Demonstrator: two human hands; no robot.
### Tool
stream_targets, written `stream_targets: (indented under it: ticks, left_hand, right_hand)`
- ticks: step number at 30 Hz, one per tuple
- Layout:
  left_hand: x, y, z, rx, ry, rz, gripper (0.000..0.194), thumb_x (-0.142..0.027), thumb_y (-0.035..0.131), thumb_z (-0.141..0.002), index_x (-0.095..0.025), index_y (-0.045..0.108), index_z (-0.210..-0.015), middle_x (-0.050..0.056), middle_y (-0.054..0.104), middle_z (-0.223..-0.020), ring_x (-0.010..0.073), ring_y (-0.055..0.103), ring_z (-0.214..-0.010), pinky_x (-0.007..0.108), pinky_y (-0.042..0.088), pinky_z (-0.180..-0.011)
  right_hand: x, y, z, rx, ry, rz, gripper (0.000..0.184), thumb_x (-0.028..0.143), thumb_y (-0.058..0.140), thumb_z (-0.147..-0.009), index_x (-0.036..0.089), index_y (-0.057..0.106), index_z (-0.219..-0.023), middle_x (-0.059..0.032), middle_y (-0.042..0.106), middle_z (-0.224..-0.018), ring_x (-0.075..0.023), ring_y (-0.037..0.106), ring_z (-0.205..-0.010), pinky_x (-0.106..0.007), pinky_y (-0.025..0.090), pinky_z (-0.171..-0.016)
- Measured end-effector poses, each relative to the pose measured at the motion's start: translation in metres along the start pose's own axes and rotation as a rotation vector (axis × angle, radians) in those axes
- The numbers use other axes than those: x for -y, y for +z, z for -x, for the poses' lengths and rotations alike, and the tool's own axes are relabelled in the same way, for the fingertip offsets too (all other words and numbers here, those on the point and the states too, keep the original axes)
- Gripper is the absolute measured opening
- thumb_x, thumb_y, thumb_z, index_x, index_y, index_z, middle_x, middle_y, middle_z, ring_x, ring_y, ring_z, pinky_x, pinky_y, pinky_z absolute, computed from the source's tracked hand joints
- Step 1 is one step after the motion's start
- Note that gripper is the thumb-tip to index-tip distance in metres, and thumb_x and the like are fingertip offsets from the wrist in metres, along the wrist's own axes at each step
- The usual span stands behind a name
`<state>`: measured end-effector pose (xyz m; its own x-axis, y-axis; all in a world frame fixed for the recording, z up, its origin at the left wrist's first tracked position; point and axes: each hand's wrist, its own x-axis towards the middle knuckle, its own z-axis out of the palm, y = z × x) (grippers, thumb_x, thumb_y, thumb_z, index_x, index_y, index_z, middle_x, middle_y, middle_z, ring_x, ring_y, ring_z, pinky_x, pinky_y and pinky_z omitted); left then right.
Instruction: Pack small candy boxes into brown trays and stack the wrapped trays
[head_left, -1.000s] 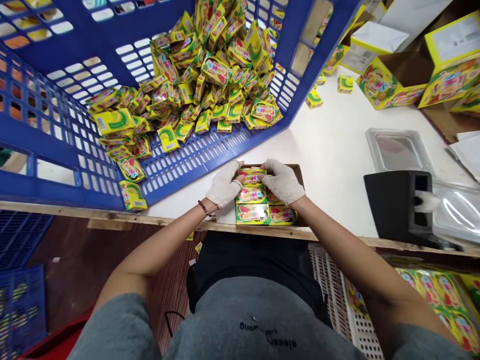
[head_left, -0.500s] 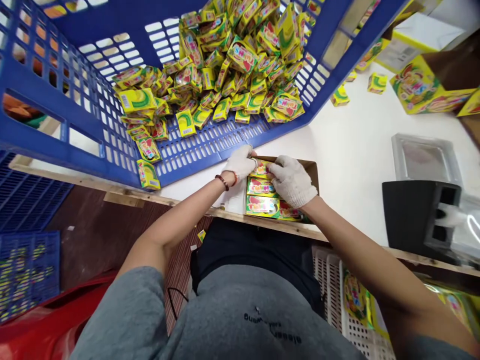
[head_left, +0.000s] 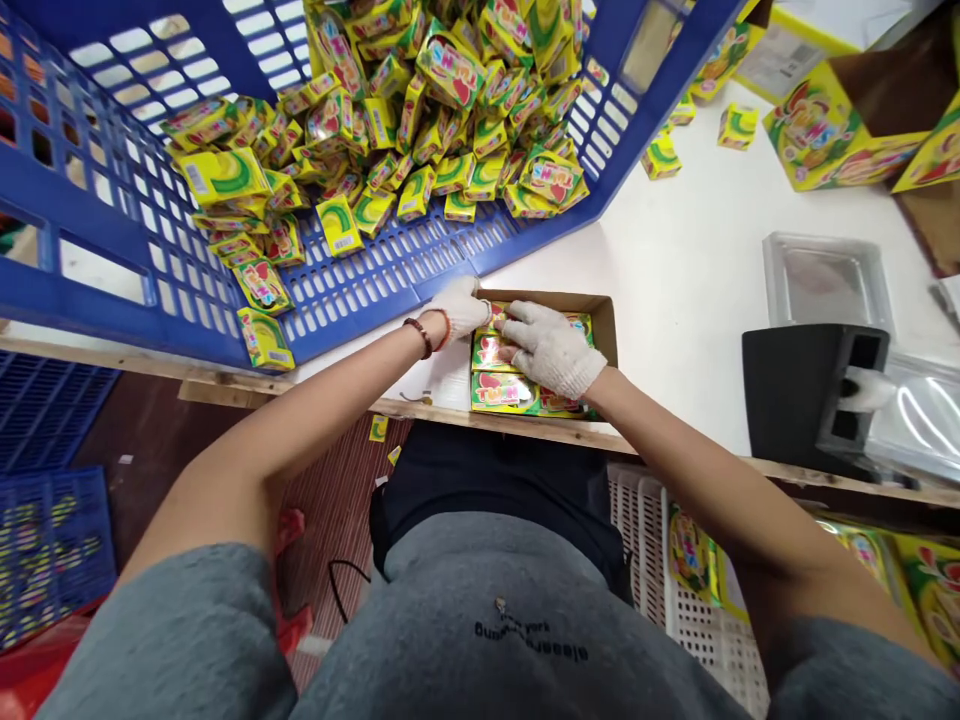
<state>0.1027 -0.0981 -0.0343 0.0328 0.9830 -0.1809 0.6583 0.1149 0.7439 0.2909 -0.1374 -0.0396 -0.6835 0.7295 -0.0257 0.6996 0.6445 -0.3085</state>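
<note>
My left hand (head_left: 461, 308) sits just beside the blue plastic crate wall (head_left: 375, 295), which blocks any pass toward the upper left of the frame. My right hand (head_left: 551, 350) has more room: the white tabletop (head_left: 682, 300) runs right of the cardboard box (head_left: 600, 320) as far as the black block (head_left: 795, 390). The wooden table edge (head_left: 525, 425) lies along the box's near side.

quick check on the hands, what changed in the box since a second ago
The left hand has moved to the box's far left corner. The right hand has slid inward from the far right corner to lie over the packs, baring the far rim. The packs and blue basket look unchanged.
</note>
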Motion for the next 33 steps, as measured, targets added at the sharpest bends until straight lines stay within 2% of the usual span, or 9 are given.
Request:
stream_targets:
  ticks: [5,9,13,16,19,23,28,30,33]
  left_hand:
    - [-0.019,-0.007,0.000,0.146,-0.115,-0.330,0.035,-0.009,0.074,-0.066,-0.019,0.068,-0.099,0.011,0.075,-0.098,0.0297,0.066,-0.095,0.034,0.051,-0.082]
    - [-0.030,-0.010,0.002,0.135,-0.140,-0.357,0.034,-0.012,0.073,-0.071,-0.016,0.068,-0.105,0.012,0.073,-0.106,0.0289,0.066,-0.102,0.032,0.051,-0.086]
    - [-0.027,-0.008,0.008,0.116,-0.151,-0.325,0.033,-0.016,0.072,-0.077,-0.015,0.069,-0.109,0.012,0.074,-0.109,0.0272,0.066,-0.103,0.031,0.051,-0.088]
    - [-0.026,-0.006,0.010,0.121,-0.129,-0.267,0.026,-0.017,0.070,-0.080,-0.016,0.070,-0.106,0.009,0.074,-0.104,0.0257,0.066,-0.101,0.031,0.052,-0.088]
    - [-0.025,-0.005,0.011,0.114,-0.113,-0.190,0.026,-0.014,0.071,-0.077,-0.015,0.069,-0.103,0.007,0.074,-0.099,0.0250,0.066,-0.100,0.031,0.053,-0.089]
    - [-0.012,0.001,0.027,0.106,-0.122,-0.027,0.038,-0.016,0.076,-0.074,-0.016,0.066,-0.111,0.005,0.075,-0.098,0.0233,0.066,-0.097,0.031,0.054,-0.089]
    - [0.014,0.014,0.069,0.076,-0.145,0.316,0.042,-0.040,0.077,-0.083,-0.019,0.061,-0.116,0.007,0.075,-0.109,0.0251,0.067,-0.102,0.038,0.056,-0.094]
    - [0.015,0.015,0.080,0.071,-0.158,0.342,0.034,-0.035,0.073,-0.085,-0.020,0.060,-0.113,0.006,0.074,-0.109,0.0245,0.067,-0.101,0.038,0.056,-0.093]
    - [0.007,0.015,0.084,0.057,-0.202,0.218,0.025,-0.021,0.064,-0.084,-0.021,0.060,-0.109,0.005,0.073,-0.103,0.0238,0.068,-0.093,0.038,0.057,-0.090]
  right_hand:
    - [0.002,0.016,0.005,0.031,-0.055,0.026,0.058,0.036,0.056,-0.100,0.008,0.057,-0.150,-0.0254,0.048,-0.162,-0.0448,0.039,-0.151,-0.063,0.037,-0.121]
    - [-0.006,0.014,0.007,-0.015,-0.014,-0.142,0.048,0.030,0.056,-0.097,0.009,0.064,-0.140,-0.0234,0.054,-0.157,-0.0383,0.048,-0.148,-0.056,0.040,-0.123]
    - [-0.007,-0.004,0.019,-0.237,0.380,-0.368,0.025,0.025,0.057,-0.093,0.018,0.070,-0.114,-0.0154,0.073,-0.118,-0.0313,0.069,-0.112,-0.050,0.057,-0.101]
    - [0.008,-0.012,0.026,-0.017,0.682,-0.592,0.005,0.021,0.064,-0.090,0.022,0.063,-0.094,-0.0037,0.069,-0.077,-0.0233,0.070,-0.072,-0.037,0.059,-0.068]
    - [0.025,-0.013,0.028,0.152,0.807,-0.746,0.012,0.019,0.066,-0.092,0.023,0.055,-0.086,0.0024,0.060,-0.062,-0.0189,0.064,-0.052,-0.029,0.051,-0.049]
    - [0.026,-0.017,0.032,0.141,0.793,-0.820,0.017,0.017,0.063,-0.094,0.023,0.051,-0.084,0.0036,0.060,-0.061,-0.0158,0.064,-0.052,-0.025,0.050,-0.049]
    - [0.010,-0.027,0.039,0.280,0.579,-0.567,0.024,0.021,0.071,-0.089,0.022,0.052,-0.075,0.0012,0.064,-0.064,-0.0145,0.062,-0.059,-0.025,0.045,-0.055]
    - [0.011,-0.026,0.037,0.394,0.549,-0.492,0.025,0.020,0.070,-0.089,0.022,0.052,-0.073,0.0005,0.064,-0.064,-0.0152,0.061,-0.060,-0.026,0.042,-0.057]
    - [0.020,-0.021,0.032,0.392,0.495,-0.342,0.025,0.017,0.069,-0.087,0.022,0.050,-0.072,-0.0014,0.065,-0.069,-0.0174,0.063,-0.071,-0.027,0.040,-0.063]
